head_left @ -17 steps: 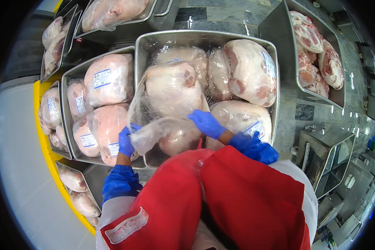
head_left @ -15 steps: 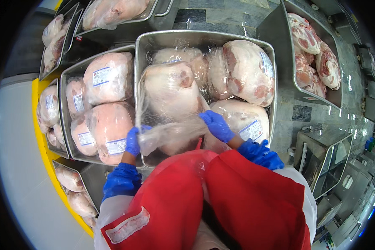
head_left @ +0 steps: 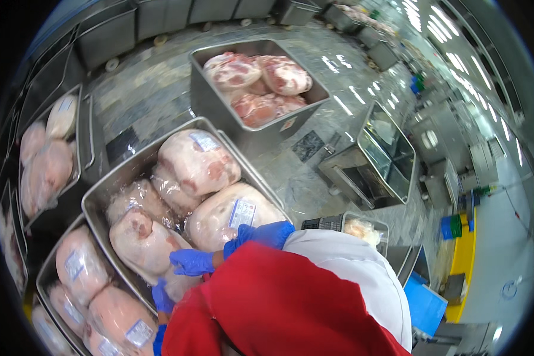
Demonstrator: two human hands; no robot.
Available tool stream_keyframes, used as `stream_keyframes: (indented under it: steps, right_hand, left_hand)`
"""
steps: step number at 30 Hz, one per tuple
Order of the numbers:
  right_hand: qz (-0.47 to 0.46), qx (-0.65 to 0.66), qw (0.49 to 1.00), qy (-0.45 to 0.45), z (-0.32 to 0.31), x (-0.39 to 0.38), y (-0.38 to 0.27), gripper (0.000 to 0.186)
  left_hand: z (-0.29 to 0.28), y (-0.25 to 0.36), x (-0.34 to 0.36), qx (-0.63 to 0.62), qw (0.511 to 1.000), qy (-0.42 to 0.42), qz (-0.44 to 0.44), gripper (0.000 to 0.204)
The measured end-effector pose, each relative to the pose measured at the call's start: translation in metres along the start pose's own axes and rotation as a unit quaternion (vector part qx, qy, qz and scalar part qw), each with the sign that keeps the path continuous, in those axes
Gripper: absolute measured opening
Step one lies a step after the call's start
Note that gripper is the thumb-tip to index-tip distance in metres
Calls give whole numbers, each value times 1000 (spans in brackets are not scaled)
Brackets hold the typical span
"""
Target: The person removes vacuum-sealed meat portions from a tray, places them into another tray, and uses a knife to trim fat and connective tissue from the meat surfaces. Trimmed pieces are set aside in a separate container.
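My right hand (head_left: 193,261), in a blue glove, is closed at the near end of a large pale cut of meat (head_left: 143,237), with clear plastic bagging bunched by its fingers. Lower and to the left, my left hand (head_left: 162,296), gloved too, is by the same near end; its fingers are blurred and partly covered by my red apron. The cut lies in a deep metal bin (head_left: 92,207). Beside it in that bin are a labelled bagged cut (head_left: 222,216), another bagged cut (head_left: 199,163) farther off, and a wet-looking one (head_left: 139,202) behind.
A metal bin (head_left: 261,130) of unwrapped red-and-white meat stands beyond mine. To the left, another bin (head_left: 44,279) holds labelled bagged cuts, with one more bin (head_left: 80,118) behind it. An open steel box (head_left: 362,172) and a black crate (head_left: 323,223) are on the right.
My view has swung to the right, so the bins appear shifted left and tilted. The bag's loose end, stretched between my hands before, is now mostly hidden, and my hands appear closer together.
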State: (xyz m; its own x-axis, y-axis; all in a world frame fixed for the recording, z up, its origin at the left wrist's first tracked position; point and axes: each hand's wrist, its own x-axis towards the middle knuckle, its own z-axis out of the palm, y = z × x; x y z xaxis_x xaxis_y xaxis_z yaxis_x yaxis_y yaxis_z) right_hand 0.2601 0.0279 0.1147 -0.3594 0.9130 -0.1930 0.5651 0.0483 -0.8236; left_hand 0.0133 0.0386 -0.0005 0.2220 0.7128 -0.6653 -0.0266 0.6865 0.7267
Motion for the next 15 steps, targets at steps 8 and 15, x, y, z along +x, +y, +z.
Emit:
stream_keyframes:
  steps: [8,15]
  right_hand:
    - [20,-187,970,154,15,7,40,71]
    - [-107,-47,971,210,29,49,15,44]
  left_hand:
    - [72,130,-39,64,961,-106,246,14]
    - [62,174,-54,-62,955,-183,226,4]
